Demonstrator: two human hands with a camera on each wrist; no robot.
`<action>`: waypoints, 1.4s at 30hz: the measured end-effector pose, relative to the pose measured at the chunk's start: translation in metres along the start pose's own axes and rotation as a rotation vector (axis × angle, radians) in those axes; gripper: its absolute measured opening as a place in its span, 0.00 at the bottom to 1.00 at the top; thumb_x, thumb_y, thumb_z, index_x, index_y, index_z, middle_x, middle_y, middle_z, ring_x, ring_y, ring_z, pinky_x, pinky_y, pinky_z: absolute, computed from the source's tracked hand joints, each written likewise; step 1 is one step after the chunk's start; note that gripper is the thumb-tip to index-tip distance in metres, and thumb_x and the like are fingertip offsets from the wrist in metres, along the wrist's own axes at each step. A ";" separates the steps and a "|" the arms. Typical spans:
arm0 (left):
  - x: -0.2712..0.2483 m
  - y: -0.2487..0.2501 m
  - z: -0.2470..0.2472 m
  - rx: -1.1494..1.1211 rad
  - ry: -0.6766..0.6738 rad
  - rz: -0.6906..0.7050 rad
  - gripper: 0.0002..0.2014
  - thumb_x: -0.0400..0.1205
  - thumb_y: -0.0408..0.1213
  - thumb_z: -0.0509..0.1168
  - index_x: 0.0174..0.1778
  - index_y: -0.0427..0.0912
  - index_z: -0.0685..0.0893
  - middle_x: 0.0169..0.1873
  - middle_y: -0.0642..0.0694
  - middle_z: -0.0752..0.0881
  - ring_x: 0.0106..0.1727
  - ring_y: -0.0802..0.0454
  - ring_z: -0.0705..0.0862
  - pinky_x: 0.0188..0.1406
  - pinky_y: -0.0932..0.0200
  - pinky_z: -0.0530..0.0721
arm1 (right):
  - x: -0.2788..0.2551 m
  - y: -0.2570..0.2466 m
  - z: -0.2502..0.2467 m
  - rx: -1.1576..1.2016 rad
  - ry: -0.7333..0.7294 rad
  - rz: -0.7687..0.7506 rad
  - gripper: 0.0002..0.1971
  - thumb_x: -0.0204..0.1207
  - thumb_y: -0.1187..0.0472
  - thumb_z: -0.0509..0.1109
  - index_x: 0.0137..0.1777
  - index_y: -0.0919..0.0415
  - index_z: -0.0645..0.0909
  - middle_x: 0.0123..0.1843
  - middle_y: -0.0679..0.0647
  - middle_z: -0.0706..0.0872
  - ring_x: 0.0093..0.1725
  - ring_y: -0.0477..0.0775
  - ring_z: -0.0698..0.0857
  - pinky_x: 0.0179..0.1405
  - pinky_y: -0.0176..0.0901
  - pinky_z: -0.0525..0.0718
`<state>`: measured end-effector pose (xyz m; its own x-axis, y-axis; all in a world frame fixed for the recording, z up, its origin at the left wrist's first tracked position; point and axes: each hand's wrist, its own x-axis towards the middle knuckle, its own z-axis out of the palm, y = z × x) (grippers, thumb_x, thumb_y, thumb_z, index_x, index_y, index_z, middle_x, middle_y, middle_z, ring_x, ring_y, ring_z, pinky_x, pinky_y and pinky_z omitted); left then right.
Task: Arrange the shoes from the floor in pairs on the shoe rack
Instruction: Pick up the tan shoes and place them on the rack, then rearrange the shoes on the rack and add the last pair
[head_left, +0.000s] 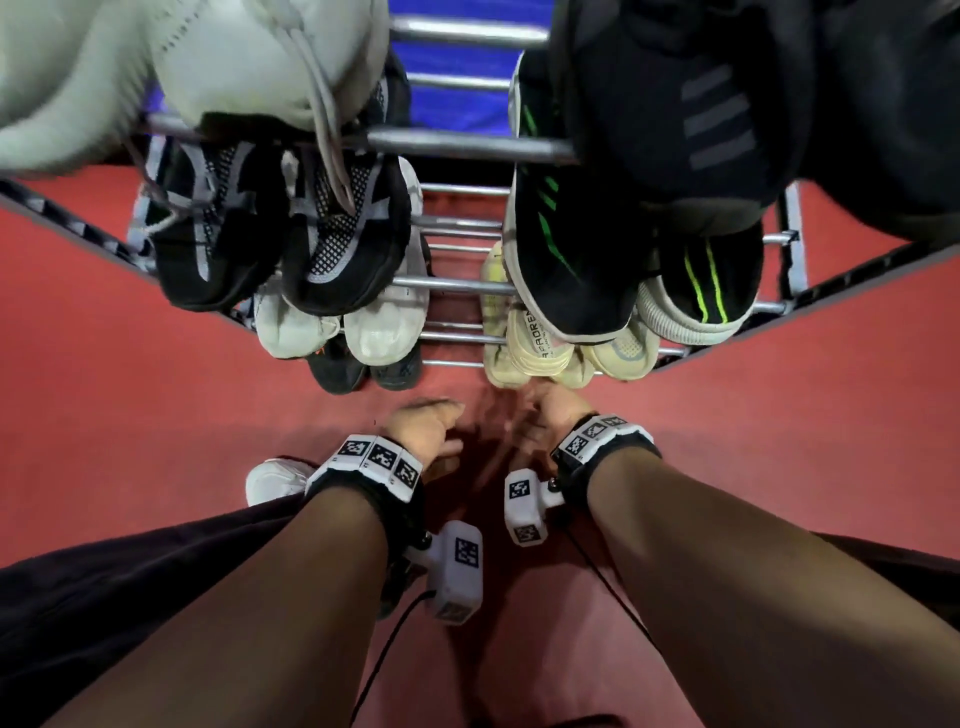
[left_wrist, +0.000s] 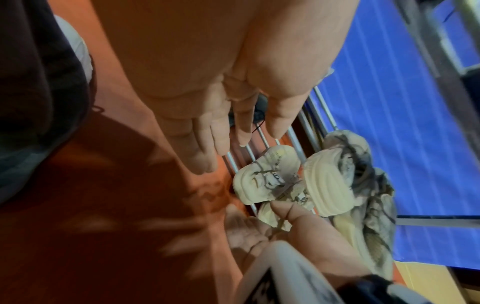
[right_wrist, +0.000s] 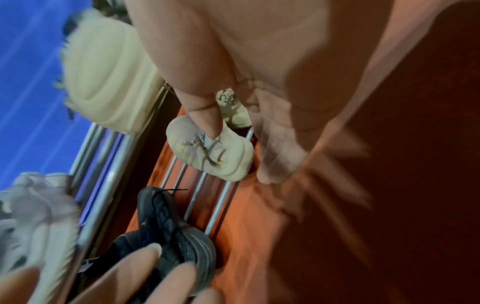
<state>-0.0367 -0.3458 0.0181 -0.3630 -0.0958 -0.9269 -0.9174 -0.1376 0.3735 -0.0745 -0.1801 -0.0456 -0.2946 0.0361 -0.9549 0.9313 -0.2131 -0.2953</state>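
Observation:
The metal shoe rack (head_left: 467, 145) holds paired shoes on every tier. A black-and-grey mesh pair (head_left: 280, 228) and a black pair with green stripes (head_left: 571, 249) sit in the middle. Below them are a white pair (head_left: 337, 327), a cream pair (head_left: 540, 348) and a black pair (head_left: 363, 369). My left hand (head_left: 431, 431) and right hand (head_left: 535, 415) hover close together over the red floor, just in front of the lowest tier. Both hold nothing. The left hand (left_wrist: 233, 133) has straight fingers. The right hand (right_wrist: 246, 133) is blurred, fingers extended near a cream shoe (right_wrist: 207, 152).
A pale grey knit shoe (head_left: 208, 62) and a black shoe with grey stripes (head_left: 675, 104) fill the top tier, close to the camera. A white shoe (head_left: 275, 480) shows under a dark trouser leg by my left wrist. Red floor (head_left: 156, 389) surrounds the rack; a blue wall lies behind.

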 end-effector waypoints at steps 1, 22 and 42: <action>-0.009 0.005 0.002 0.011 -0.017 0.011 0.15 0.91 0.39 0.63 0.72 0.42 0.82 0.76 0.41 0.81 0.73 0.37 0.83 0.59 0.45 0.86 | -0.011 -0.002 -0.002 -0.039 -0.007 -0.026 0.06 0.80 0.66 0.62 0.43 0.59 0.78 0.41 0.59 0.79 0.31 0.60 0.86 0.39 0.52 0.89; -0.308 0.095 0.038 0.043 -0.178 0.547 0.07 0.90 0.37 0.62 0.46 0.45 0.79 0.38 0.47 0.82 0.36 0.50 0.77 0.27 0.60 0.77 | -0.339 -0.072 -0.134 0.197 -0.042 -0.589 0.06 0.86 0.60 0.63 0.55 0.60 0.79 0.62 0.60 0.88 0.48 0.62 0.89 0.42 0.51 0.86; -0.320 0.151 -0.084 -0.207 0.566 0.828 0.13 0.79 0.40 0.69 0.57 0.43 0.78 0.39 0.42 0.84 0.39 0.40 0.82 0.34 0.56 0.76 | -0.407 -0.114 0.054 -0.027 -0.307 -0.839 0.05 0.84 0.61 0.68 0.56 0.59 0.82 0.46 0.57 0.87 0.38 0.57 0.84 0.30 0.44 0.82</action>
<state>-0.0450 -0.4190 0.3743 -0.6902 -0.6822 -0.2411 -0.3484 0.0213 0.9371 -0.0721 -0.2232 0.3783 -0.9221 -0.0938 -0.3753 0.3868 -0.2112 -0.8976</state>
